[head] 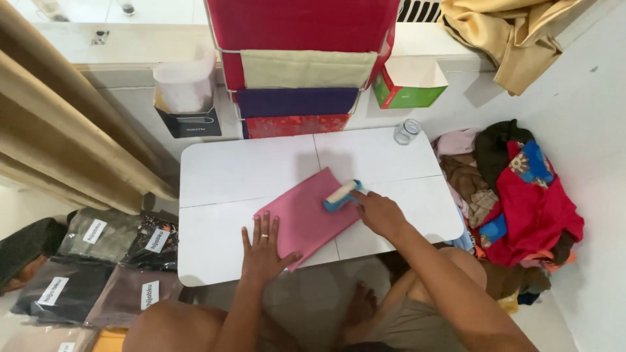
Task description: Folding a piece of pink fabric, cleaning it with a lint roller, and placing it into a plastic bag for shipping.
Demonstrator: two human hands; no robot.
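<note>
Pink folded cloth lies diagonal at frame centre on white folding table. Left hand flat, fingers spread wide, pressing cloth's lower-left corner. Right hand wrapped around handle of blue lint roller, roller touching cloth's upper-right edge. Lower left of frame: dark bagged fabric packs, each with white rectangular label. Upper centre-right: green-and-red box. Glass jar at table's upper-right corner.

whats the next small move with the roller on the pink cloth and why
Probably draw the lint roller down toward the left hand. The right hand holds it at the pink cloth's far edge, the left pins the near corner, so most cloth lies between them.
</note>
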